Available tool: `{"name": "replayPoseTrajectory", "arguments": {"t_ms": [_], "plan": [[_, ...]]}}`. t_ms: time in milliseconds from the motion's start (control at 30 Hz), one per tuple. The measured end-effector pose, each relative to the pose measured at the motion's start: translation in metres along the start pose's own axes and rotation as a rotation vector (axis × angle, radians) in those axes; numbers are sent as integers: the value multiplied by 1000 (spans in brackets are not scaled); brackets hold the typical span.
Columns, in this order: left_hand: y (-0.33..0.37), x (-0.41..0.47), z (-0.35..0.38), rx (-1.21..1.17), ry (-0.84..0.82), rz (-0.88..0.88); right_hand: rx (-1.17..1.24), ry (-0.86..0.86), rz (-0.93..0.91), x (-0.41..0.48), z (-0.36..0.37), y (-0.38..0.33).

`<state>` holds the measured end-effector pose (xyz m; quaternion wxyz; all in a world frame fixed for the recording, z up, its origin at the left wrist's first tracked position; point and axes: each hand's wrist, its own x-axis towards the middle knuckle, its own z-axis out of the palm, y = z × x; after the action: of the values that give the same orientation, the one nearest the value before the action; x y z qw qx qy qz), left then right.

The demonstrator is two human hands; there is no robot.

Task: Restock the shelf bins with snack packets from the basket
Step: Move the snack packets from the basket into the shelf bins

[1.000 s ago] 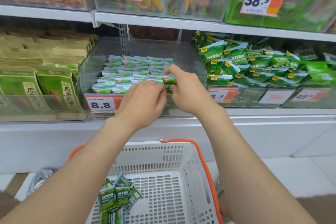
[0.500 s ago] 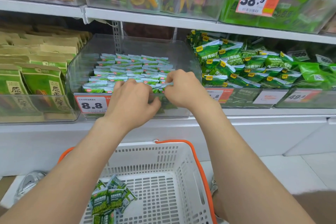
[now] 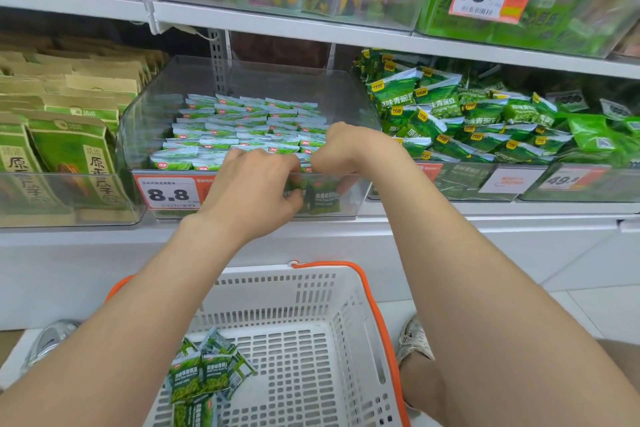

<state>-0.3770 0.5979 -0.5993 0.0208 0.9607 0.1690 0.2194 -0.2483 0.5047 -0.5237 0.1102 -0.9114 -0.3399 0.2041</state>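
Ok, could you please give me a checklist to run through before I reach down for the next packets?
1. Packet sits inside the bin, at its front wall: ok.
2. Left hand and right hand are free of it: cannot tell; the fingers show only dimly through the wall.
3. Bin has room for more: ok, its rows lie well below the rim.
4. Basket holds more packets: ok, a few at its left side.
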Motion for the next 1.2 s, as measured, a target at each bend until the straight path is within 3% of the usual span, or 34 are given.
{"name": "replayPoseTrajectory", "arguments": {"t_ms": [200, 333, 433, 533, 667, 800, 900, 1033, 1133, 1200], "plan": [[-3, 2, -4, -12, -7, -37, 227, -143, 67, 4, -8, -1], [-5, 0, 2, 88, -5, -17, 43, -141, 97, -1, -4, -8], [-9, 1, 3, 239, -119, -88, 106, -83, 84, 4, 0, -10], [-15, 5, 0, 289, -218, -130, -19, 31, 65, 15, 4, -13], [-19, 8, -1, 277, -231, -84, 32, -45, 138, 19, 7, -21], [-19, 9, 3, 304, -207, -74, 146, -110, 76, 22, 3, -20], [-20, 8, 3, 296, -190, -76, 101, -101, 79, 16, 6, -13], [-21, 3, 0, 247, -160, -63, -17, 160, 80, 6, 10, -6], [-25, -3, -8, 44, -113, -33, 51, 578, -100, -1, 25, -3], [-25, -12, -11, -122, 14, 45, 98, 879, -304, -7, 45, 0]]}}
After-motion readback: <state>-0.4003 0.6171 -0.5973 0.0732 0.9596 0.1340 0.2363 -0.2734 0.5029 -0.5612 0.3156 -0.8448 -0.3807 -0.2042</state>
